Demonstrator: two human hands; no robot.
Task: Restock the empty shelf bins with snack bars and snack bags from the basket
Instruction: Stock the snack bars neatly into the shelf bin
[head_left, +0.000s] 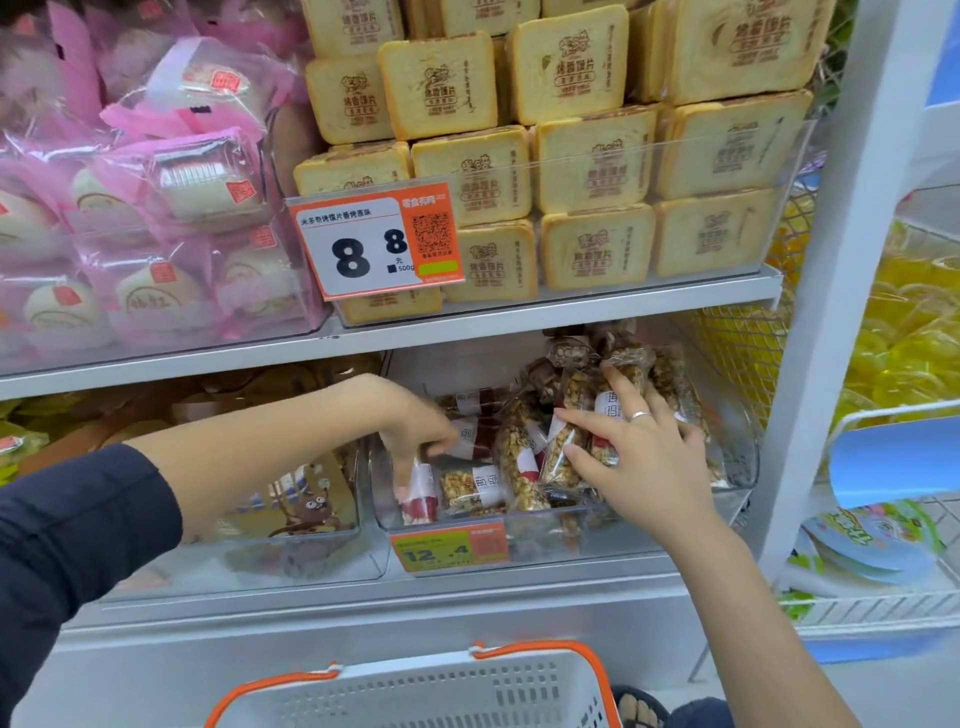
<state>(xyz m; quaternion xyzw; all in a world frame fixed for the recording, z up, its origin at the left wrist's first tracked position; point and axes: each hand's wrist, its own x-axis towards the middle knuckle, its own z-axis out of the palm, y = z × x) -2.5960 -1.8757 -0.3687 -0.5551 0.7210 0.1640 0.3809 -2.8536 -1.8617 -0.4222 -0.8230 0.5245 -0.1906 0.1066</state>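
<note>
Snack bars (524, 457) in clear wrappers, showing golden nut and grain clusters with white and red labels, lie heaped in a clear plastic shelf bin (737, 467) on the lower shelf, some flat at the front left, others piled and tilted toward the right and back. The left hand (415, 421) reaches into the left part of this bin with its fingers curled down onto a red and white wrapped bar; the fingertips are hidden among the wrappers, so whether it grips the bar or only touches it cannot be told. The right hand (639, 447), a ring on one finger, lies spread with straight fingers pressing on the leaning bars at the right side of the pile. An orange price tag (449, 544) reading 12.4 is fixed to the bin's front. Just left stands another clear bin holding bags with a cartoon animal (306, 499). On the shelf above, square toast-patterned packs (597, 156) are stacked beside pink wrapped cakes (171, 208). Below, a white basket (415, 691) with orange handles sits near the bottom edge.
</note>
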